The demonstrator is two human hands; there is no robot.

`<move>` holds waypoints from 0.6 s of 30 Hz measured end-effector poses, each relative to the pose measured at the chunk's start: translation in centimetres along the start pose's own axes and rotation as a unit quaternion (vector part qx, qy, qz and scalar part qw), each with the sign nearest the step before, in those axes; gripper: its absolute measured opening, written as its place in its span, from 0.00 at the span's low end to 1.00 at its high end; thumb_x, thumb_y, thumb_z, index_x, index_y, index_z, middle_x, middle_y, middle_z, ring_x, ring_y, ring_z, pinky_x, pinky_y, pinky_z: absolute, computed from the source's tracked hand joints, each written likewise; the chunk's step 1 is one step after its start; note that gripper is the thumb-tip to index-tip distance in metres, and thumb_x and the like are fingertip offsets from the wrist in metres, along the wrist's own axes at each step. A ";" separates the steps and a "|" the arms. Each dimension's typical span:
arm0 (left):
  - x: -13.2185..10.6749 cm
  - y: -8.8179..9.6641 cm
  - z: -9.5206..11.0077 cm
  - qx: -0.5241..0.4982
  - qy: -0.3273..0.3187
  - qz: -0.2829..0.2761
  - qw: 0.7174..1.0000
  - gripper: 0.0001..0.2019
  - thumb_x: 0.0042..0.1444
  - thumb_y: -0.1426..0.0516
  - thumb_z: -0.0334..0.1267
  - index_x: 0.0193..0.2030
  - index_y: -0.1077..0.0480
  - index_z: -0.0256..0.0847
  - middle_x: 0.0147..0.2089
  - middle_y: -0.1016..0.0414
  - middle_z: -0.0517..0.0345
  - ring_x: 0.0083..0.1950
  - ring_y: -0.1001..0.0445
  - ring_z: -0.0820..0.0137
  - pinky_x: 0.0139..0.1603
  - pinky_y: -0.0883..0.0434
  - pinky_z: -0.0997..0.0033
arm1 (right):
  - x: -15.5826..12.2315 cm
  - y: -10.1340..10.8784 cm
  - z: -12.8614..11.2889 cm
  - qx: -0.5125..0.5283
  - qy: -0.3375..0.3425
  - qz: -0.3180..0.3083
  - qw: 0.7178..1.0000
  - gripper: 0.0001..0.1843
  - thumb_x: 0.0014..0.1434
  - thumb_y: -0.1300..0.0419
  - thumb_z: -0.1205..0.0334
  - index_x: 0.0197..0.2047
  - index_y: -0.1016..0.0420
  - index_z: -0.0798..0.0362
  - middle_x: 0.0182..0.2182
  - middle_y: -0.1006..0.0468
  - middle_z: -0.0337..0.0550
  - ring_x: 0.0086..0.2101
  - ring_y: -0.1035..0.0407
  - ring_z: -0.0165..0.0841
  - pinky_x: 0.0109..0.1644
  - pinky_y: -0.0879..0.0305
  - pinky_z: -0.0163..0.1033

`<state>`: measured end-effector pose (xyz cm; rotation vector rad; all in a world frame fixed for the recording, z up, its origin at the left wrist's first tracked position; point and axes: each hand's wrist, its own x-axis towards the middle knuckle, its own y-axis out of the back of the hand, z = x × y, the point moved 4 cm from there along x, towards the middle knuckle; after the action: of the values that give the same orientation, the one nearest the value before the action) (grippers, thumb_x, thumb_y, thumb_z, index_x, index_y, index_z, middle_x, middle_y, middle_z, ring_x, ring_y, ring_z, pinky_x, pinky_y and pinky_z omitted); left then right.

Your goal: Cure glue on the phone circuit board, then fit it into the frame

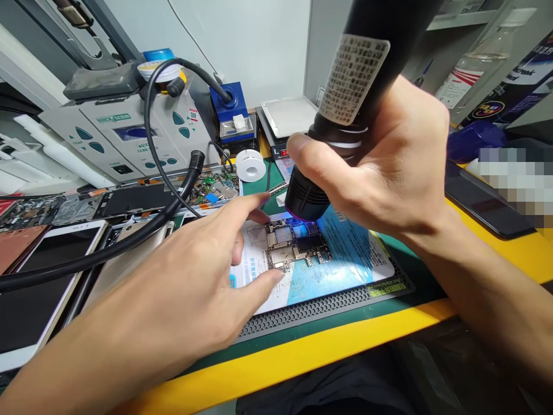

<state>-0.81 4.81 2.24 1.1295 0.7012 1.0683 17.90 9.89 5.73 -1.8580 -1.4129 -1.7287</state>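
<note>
My right hand (397,155) grips a black flashlight (345,132) with a printed label, its head tilted down. Violet-blue light from it falls on the upper part of a phone circuit board (298,242). The board lies flat on a white and blue printed sheet (354,253). At the board's left side is my left hand (216,271), open, with thumb and fingers spread apart. Its thumb tip comes close to the lower left edge and its fingers reach the upper left corner; whether they touch the board I cannot tell.
A rework station (129,138) stands at the back left, its thick black hose (142,230) crossing to the left edge. A solder spool (251,166), a blue iron stand (233,109) and several phones (56,259) are around. Bottles (470,75) stand at the right; a dark phone (488,199) lies there.
</note>
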 end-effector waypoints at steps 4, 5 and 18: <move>-0.1 0.0 -0.1 0.006 -0.002 0.014 1.000 0.31 0.55 0.41 0.58 0.64 0.41 0.55 0.32 0.31 0.61 0.26 0.30 0.67 0.20 0.39 0.70 | 0.2 0.4 0.3 0.011 0.021 0.026 0.999 0.11 0.48 0.36 0.64 0.29 0.37 0.52 0.25 0.32 0.34 0.25 0.43 0.27 0.31 0.42 0.36; -0.1 0.0 -0.2 0.007 -0.003 0.015 1.000 0.31 0.56 0.42 0.57 0.64 0.41 0.55 0.31 0.31 0.61 0.25 0.31 0.68 0.19 0.39 0.70 | 0.2 0.5 0.3 0.019 0.027 0.032 0.999 0.11 0.47 0.36 0.63 0.28 0.37 0.52 0.24 0.33 0.34 0.25 0.43 0.27 0.30 0.42 0.36; 0.3 0.1 -0.1 0.008 -0.005 0.011 1.000 0.30 0.55 0.41 0.57 0.64 0.41 0.60 0.28 0.33 0.64 0.20 0.35 0.72 0.15 0.38 0.74 | -0.2 1.0 -1.2 0.031 -0.056 -0.017 0.998 0.12 0.54 0.39 0.60 0.26 0.40 0.49 0.25 0.35 0.34 0.27 0.42 0.28 0.32 0.38 0.37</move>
<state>-0.81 5.15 2.32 1.1584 0.6930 1.0772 17.98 8.44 6.29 -1.9355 -1.5285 -1.6002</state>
